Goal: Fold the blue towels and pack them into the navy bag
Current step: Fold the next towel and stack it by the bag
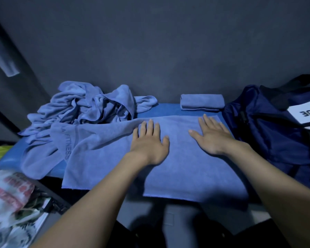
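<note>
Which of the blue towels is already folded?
The small folded towel by the back wall, beside the navy bag. The towel under both hands lies spread flat; the rest form a crumpled pile at left.

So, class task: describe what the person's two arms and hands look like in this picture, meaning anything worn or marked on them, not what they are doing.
Both forearms are bare up to the bottom edge of the picture, with no sleeve in view. The left hand and the right hand wear no gloves. No ring, watch, wristband or marking shows on either. The light is dim and bluish, so fine detail is hard to tell.
</note>
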